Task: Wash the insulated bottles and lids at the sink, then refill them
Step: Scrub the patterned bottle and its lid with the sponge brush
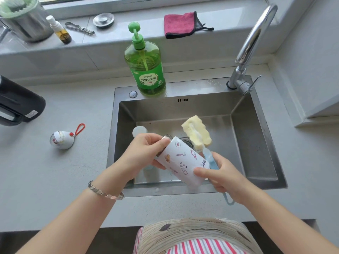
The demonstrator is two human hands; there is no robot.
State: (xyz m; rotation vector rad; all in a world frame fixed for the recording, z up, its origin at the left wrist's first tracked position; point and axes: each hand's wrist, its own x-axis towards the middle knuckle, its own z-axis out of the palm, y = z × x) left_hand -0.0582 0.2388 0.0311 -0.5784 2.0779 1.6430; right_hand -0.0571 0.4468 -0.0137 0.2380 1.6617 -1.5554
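Observation:
A white insulated bottle with small cartoon drawings lies tilted over the steel sink, its metal mouth up and to the left. My left hand grips it near the mouth. My right hand steadies the bottle's base with the thumb and holds the blue handle of a sponge brush, whose yellow foam head sticks up behind the bottle. A pale round lid rests in the sink at the left wall. Another white lid with a red loop sits on the counter to the left.
A green dish soap pump bottle stands on the sink's back rim. The chrome faucet rises at the back right. A black kettle is at the left edge. On the sill lie a pink cloth, a small spray bottle and a metal pot.

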